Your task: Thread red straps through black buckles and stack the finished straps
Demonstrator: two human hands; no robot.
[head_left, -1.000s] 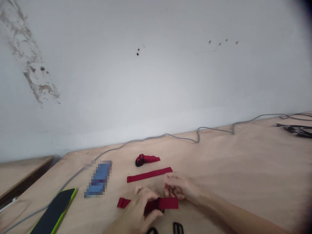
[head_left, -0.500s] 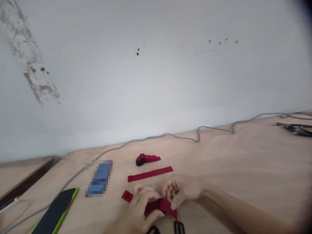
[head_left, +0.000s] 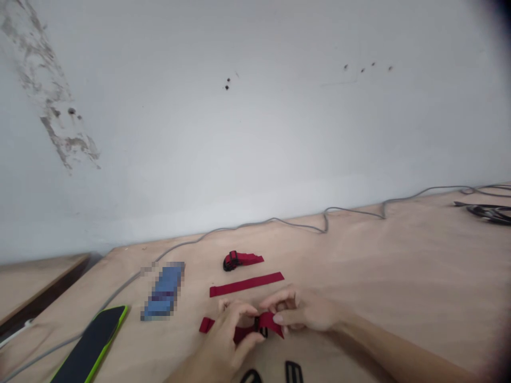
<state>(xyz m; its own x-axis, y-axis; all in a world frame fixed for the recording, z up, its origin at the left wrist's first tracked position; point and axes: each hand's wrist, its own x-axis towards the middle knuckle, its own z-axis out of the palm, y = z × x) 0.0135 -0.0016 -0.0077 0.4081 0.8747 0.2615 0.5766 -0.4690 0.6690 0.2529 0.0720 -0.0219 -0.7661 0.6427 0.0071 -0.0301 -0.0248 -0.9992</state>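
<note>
Low in the view, my left hand [head_left: 233,330] pinches a black buckle [head_left: 261,325] between thumb and fingers. A red strap [head_left: 268,321] passes through the buckle, and its folded far end lies on the table left of my left hand. My right hand [head_left: 295,311] grips the strap's short end just right of the buckle. Beyond both hands lies a flat red strap [head_left: 247,284]. Farther back is a rolled red strap with black buckles [head_left: 235,260]. Two loose black buckles, one round-edged [head_left: 251,376] and one slotted [head_left: 294,372], sit at the bottom edge.
A phone with a green edge [head_left: 90,346] lies at the left of the wooden table [head_left: 379,276], near a blurred blue item [head_left: 164,291]. A grey cable [head_left: 223,229] runs along the wall. A coiled black cable [head_left: 489,213] lies far right.
My right hand has closed on the strap's end, its fingers drawn together. The buckle and strap in my hands have shifted slightly up and left, and the strap now curves up at the buckle.
</note>
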